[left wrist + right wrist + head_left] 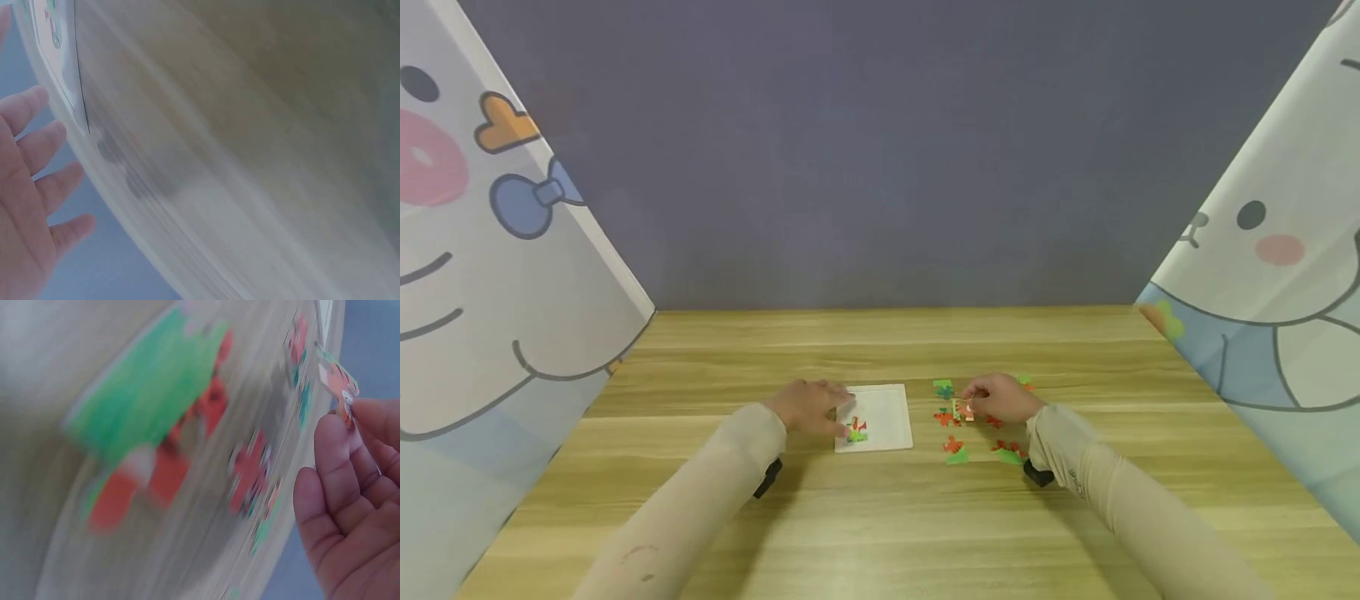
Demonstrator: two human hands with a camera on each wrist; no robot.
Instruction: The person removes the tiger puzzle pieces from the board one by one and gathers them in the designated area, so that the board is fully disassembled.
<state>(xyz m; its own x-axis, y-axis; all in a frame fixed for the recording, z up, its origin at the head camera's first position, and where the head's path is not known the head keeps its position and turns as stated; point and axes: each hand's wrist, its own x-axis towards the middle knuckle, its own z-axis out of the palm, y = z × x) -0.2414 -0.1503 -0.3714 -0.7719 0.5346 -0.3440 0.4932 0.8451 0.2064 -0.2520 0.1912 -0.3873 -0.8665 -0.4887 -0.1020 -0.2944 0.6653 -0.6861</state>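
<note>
My right hand pinches a jigsaw piece between thumb and fingertips, lifted above the table. The piece is orange with some green and pale parts. To the left, a white puzzle tray lies flat, with a few joined red and green pieces in its lower left corner. My left hand is at the tray's left edge, fingers spread and reaching over it. In the left wrist view its fingers are apart with nothing between them.
Several loose red and green jigsaw pieces lie around and below my right hand. A larger green and red piece is near the right wrist camera. Behind the wooden table stands a grey wall, with cartoon-printed cloths at both sides.
</note>
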